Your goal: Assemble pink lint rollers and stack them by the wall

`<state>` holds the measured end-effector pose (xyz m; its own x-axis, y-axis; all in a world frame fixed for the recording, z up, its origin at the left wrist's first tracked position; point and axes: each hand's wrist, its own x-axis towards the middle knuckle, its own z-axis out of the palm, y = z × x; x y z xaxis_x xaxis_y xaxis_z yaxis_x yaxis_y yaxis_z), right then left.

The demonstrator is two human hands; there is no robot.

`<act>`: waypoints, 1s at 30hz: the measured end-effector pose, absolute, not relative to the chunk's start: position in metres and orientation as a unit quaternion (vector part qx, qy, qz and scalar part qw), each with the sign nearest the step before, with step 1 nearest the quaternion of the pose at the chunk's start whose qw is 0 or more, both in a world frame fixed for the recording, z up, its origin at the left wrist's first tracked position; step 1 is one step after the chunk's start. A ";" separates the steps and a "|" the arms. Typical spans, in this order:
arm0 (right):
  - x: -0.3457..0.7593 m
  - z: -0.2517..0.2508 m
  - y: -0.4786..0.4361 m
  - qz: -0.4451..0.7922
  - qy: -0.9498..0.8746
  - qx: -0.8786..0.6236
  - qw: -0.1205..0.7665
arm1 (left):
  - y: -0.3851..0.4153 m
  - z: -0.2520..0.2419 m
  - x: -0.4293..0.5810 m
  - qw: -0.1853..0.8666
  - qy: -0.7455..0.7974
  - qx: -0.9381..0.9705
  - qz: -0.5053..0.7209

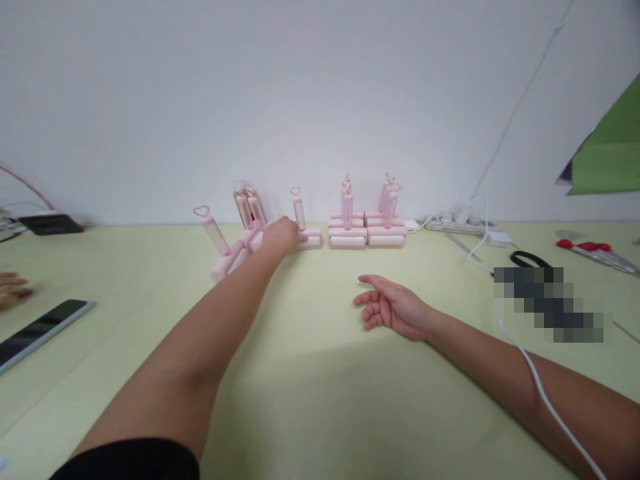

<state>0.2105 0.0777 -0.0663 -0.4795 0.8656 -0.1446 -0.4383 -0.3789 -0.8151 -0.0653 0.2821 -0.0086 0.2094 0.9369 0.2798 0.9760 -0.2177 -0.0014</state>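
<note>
My left hand (281, 235) reaches to the back of the table, its fingers closed around the left end of a pink-and-white lint roller (313, 239). That roller lies flat with its clear handle upright, topped by a heart-shaped loop; my hand hides part of it. Several matching rollers (347, 239) stand in two columns to its right. More rollers (230, 261) sit at an angle to the left, partly behind my forearm. My right hand (395, 308) rests above the table nearer to me, palm turned left, fingers loosely apart, holding nothing.
A clear packet (245, 203) with pink items leans at the wall. A phone (43, 330) lies at left, near another person's hand (13, 290). At right are a power strip (463, 225), a white cable (545, 393) crossing my right forearm, a black band (530, 258) and red-handled tools (595, 248).
</note>
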 end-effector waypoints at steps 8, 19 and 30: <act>0.205 -0.065 0.078 0.777 -0.375 -0.292 0.412 | 0.333 -0.017 -0.044 0.073 -0.636 -0.756 -0.134; 0.199 -0.070 0.085 0.788 -0.375 -0.291 0.392 | 0.366 -0.012 -0.023 0.053 -0.651 -0.742 -0.151; 0.200 -0.069 0.084 0.783 -0.384 -0.295 0.390 | 0.336 0.022 -0.045 0.087 -0.672 -0.707 -0.201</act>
